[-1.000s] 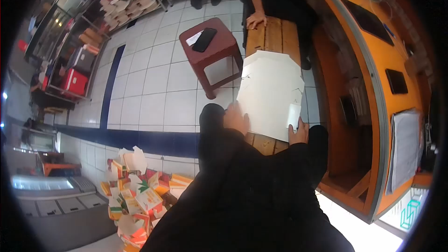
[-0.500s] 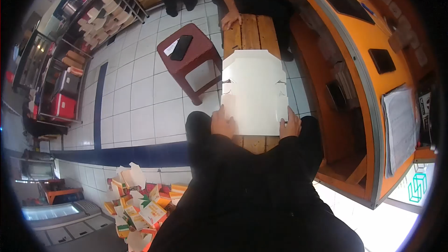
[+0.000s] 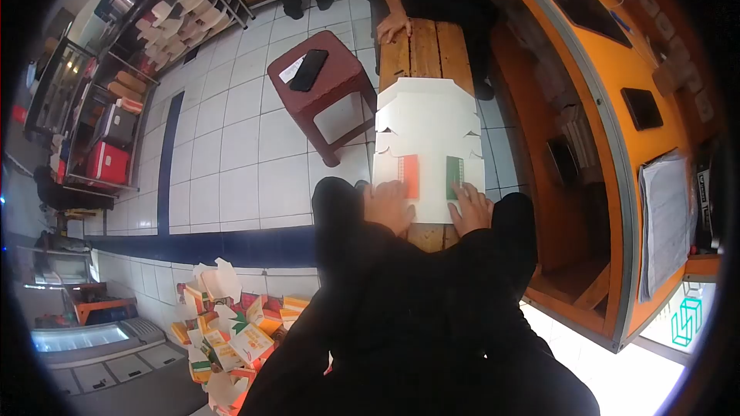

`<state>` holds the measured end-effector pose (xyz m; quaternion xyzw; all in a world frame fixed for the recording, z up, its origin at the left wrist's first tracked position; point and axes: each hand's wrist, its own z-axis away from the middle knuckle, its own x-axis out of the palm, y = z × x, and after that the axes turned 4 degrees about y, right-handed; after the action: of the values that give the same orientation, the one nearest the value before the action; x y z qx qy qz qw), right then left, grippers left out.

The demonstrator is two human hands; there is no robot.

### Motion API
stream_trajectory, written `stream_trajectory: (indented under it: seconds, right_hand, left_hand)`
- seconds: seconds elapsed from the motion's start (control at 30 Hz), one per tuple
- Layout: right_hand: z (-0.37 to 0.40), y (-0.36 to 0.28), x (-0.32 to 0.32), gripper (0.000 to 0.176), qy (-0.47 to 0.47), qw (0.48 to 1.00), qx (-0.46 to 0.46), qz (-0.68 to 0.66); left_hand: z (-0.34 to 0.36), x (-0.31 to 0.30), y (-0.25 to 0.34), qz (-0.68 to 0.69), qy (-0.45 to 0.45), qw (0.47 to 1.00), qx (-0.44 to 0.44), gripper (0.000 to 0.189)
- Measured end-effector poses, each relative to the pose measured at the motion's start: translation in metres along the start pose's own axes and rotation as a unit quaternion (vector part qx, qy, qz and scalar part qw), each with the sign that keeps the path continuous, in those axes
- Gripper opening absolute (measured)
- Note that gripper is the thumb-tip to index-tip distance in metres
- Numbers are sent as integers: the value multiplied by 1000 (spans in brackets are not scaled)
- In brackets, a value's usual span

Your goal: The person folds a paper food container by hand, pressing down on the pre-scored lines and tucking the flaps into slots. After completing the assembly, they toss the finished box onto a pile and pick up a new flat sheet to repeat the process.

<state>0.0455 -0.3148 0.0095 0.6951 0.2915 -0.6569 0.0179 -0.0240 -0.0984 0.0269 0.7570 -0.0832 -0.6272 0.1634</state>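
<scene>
A flat white cardboard box blank [image 3: 428,127] lies on the wooden bench [image 3: 435,42] before me. Its near side flaps are folded inward, showing a red printed flap [image 3: 409,173] on the left and a green printed flap [image 3: 453,172] on the right. My left hand [image 3: 388,208] rests over the near left edge, fingers stretched toward the red flap. On the other side, my right hand [image 3: 472,209] lies with fingers apart, its tips touching the lower end of the green flap. Neither hand is wrapped round anything.
Another person's hand [image 3: 395,25] leans on the bench's far end. A dark red stool [image 3: 331,77] holds a black phone [image 3: 309,69]. An orange counter [image 3: 586,100] stands at the right. Printed box pieces [image 3: 239,331] are piled at my left. Shelves [image 3: 116,131] line the far left.
Both hands have moved inward from the blank's side edges. The near side flaps are now folded over, bringing their red and green faces into view.
</scene>
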Motion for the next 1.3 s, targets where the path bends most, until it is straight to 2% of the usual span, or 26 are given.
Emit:
stream_trajectory:
  seconds: [0.13,0.23,0.3,0.33,0.37,0.4,0.43,0.5,0.53,0.57,0.6,0.63,0.7,0.73,0.77,0.83,0.87,0.93,0.97,1.03,1.1,1.3]
  right_hand:
    - [-1,-7,0,46,-20,998,-2,64]
    - [0,-1,5,41,37,998,8,45]
    - [1,3,4,41,29,999,15,1]
    - [1,2,3,40,32,999,33,-23]
    - [0,1,3,40,44,998,41,-26]
    - [0,-2,-1,40,39,998,40,-30]
    - [-1,-3,-4,39,33,998,34,-31]
    - [0,4,6,39,44,998,35,-31]
    - [0,8,9,37,64,996,29,-53]
    - [0,12,10,36,85,993,24,-76]
    - [2,16,12,41,182,982,3,-55]
    - [2,10,-3,41,184,981,4,-54]
    - [7,-2,-29,49,192,962,185,-64]
    - [13,9,-18,55,222,955,190,-53]
    - [17,21,-1,55,222,954,194,-56]
    - [23,38,24,46,146,917,253,-271]
    - [25,41,27,46,146,916,256,-271]
    - [20,27,5,35,74,897,264,-348]
    - [18,19,-5,35,75,896,265,-349]
    - [16,6,-19,23,163,915,143,-341]
    - [12,5,-12,20,167,915,146,-337]
    - [13,7,-8,17,159,900,178,-365]
  left_hand:
    - [-5,-11,17,-49,-41,998,0,53]
    - [-7,-16,20,-71,20,997,38,50]
    - [-13,-16,30,18,196,977,83,43]
    - [-22,-11,36,16,198,975,103,43]
    - [-29,-1,45,124,130,983,21,39]
    - [-33,13,52,228,58,970,-67,37]
    - [-40,39,55,287,43,950,-116,36]
    - [-61,80,51,399,-96,889,-205,34]
    - [-68,98,45,405,-93,887,-203,34]
    - [-76,114,38,462,-100,852,-225,30]
    - [-80,121,36,515,-108,814,-246,26]
    - [-83,116,41,515,-109,815,-244,26]
    - [-85,106,45,580,-70,743,-328,23]
    - [-87,121,38,554,-40,778,-293,23]
    - [-87,134,29,551,-42,780,-293,23]
    - [-89,134,26,595,-30,751,-286,26]
    - [-87,133,26,611,-38,738,-282,27]
    - [-82,118,37,605,-48,747,-273,27]
    - [-80,109,43,599,-55,755,-263,27]
    - [-75,94,58,594,-60,766,-240,27]
    - [-65,86,74,589,-67,775,-220,26]
    - [-47,76,100,460,-18,865,-200,23]
